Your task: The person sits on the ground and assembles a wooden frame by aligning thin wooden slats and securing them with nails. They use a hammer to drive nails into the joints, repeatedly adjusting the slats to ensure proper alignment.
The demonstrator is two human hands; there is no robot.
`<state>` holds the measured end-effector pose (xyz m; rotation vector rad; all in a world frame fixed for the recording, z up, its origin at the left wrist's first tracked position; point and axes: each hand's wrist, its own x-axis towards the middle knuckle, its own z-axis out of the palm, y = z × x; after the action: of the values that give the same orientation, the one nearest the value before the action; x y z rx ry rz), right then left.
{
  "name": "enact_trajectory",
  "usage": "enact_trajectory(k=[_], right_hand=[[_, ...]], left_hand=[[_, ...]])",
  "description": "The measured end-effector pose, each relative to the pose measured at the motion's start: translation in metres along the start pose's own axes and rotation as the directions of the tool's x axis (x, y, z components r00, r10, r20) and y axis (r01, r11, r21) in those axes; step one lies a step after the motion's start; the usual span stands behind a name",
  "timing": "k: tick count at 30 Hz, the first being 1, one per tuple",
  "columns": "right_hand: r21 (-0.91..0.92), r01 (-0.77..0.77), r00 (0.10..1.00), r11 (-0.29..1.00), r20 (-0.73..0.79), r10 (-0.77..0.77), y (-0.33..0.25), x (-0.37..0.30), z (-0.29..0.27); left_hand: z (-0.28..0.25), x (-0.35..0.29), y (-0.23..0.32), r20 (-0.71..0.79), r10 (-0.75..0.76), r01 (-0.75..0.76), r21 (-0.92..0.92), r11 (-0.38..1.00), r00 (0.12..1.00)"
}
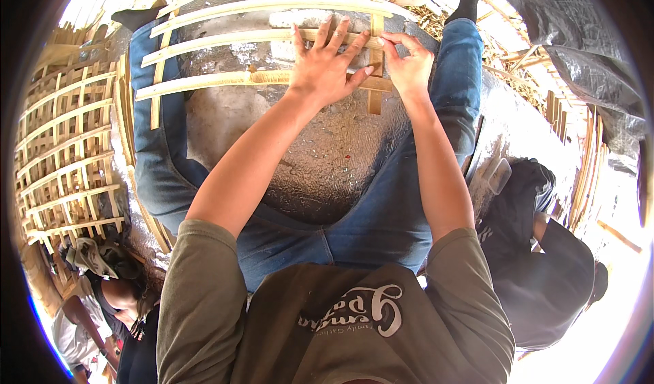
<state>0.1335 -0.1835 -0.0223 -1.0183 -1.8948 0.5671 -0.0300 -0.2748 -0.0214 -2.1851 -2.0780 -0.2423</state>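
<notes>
A frame of pale bamboo slats (211, 82) lies between my legs on a worn, dark grey surface (306, 152). Several long slats run left to right over two crosswise strips, a left strip (161, 67) and a wider right strip (375, 102). My left hand (325, 64) is open, its fingers spread and pressing down across the two nearer slats. Beside it, my right hand (410, 62) has thumb and forefinger pinched together where a slat crosses the right strip. Whatever is in that pinch is too small to make out.
Finished-looking bamboo lattice panels (68, 145) stand at the left. A person in dark clothes (545, 268) sits at the right, near a clear plastic container (499, 176). Another person (88, 329) is at lower left. Dark plastic sheeting (579, 36) hangs at upper right, above bamboo scraps.
</notes>
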Motion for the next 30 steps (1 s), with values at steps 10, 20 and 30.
enact_trajectory(k=[10,20,30], right_hand=[[-0.028,0.031,1.000,0.999,0.004,-0.031,-0.001,0.002,-0.002],[-0.024,0.045,0.999,0.999,-0.015,-0.046,-0.002,0.002,-0.001],[-0.033,0.078,0.996,0.996,-0.034,-0.079,0.000,0.001,0.005]], left_hand=[[0.000,0.001,0.001,0.019,-0.008,0.008,-0.001,1.000,1.000],[0.004,0.001,0.000,-0.007,-0.011,0.011,-0.025,1.000,1.000],[0.008,0.001,0.000,-0.046,-0.016,0.013,-0.067,0.998,0.999]])
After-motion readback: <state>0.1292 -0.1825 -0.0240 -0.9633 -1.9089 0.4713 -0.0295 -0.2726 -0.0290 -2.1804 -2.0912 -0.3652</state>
